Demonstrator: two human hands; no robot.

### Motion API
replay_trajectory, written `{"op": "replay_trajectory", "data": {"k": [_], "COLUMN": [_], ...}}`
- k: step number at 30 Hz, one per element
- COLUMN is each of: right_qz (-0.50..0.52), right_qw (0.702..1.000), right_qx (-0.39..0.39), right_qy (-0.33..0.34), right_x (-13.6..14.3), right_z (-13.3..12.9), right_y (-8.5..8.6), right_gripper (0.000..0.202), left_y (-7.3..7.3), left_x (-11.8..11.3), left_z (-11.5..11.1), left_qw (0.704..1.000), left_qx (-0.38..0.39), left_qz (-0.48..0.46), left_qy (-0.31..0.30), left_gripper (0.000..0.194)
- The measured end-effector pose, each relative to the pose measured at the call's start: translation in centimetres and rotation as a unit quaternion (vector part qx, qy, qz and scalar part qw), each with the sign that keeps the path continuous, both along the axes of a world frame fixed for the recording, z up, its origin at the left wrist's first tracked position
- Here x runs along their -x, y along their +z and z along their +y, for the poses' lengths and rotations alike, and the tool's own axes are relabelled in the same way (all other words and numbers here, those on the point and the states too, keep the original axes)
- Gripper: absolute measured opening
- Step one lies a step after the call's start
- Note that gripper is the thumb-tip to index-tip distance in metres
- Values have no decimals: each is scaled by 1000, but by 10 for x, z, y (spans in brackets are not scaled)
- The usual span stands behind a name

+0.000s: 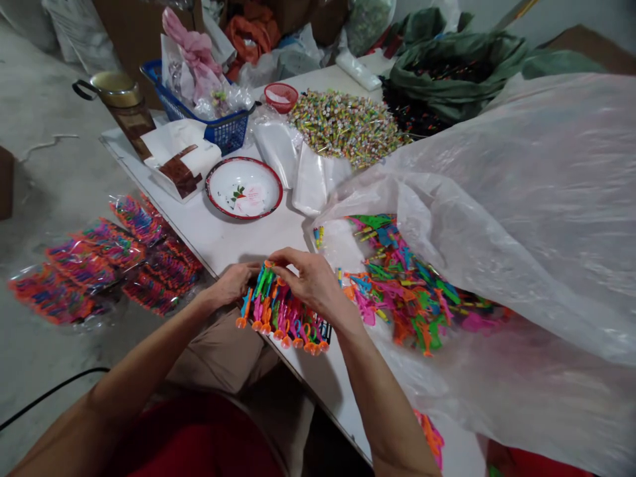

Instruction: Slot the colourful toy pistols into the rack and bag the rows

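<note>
At the table's near edge is a row of small colourful plastic toys [283, 311], with round orange ends hanging along its lower side. The left end of this row is gripped by my left hand [236, 281], whose fingertips are partly hidden behind it. From above, my right hand [313, 281] is closed with thumb and fingers at the top of the row. A black grid-like edge shows at the row's right end. Just to the right, loose toys in pink, green, orange and blue [412, 291] spill from a large clear plastic bag [521, 165].
Behind my hands stand an enamel bowl [218, 189], clear bags [311, 182], a tissue pack [181, 156], a flask [124, 109] and a blue basket [231, 136]. A heap of small yellow-green pieces [348, 126] lies farther back. Packed toy bags [99, 258] rest on the floor, left.
</note>
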State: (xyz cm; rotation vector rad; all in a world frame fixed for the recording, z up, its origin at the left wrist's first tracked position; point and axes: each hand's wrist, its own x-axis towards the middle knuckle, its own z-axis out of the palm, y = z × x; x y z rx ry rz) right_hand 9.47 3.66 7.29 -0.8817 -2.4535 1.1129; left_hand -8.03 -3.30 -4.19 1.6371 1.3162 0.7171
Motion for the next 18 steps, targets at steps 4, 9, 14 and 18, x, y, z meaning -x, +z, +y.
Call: {"op": "replay_trajectory", "data": {"k": [4, 9, 14, 18], "right_qz": [-48, -62, -18, 21], "right_qw": [999, 998, 1000, 999], "right_qx": [-24, -18, -4, -22], "right_qy": [-1, 26, 1, -19], "right_x": [5, 17, 17, 7], "right_z": [-2, -9, -12, -9], "right_y": [0, 2, -3, -8], "right_gripper": [16, 18, 17, 14], "left_y": [-11, -21, -22, -28], "left_x": [0, 7, 4, -2], "left_z": [2, 3, 1, -2], "left_qw": [998, 986, 977, 961], "left_qx": [-10, 38, 51, 75], "left_qz": [-54, -163, -205, -256], "left_qy": [2, 17, 30, 67], "left_gripper": [27, 24, 15, 22]}}
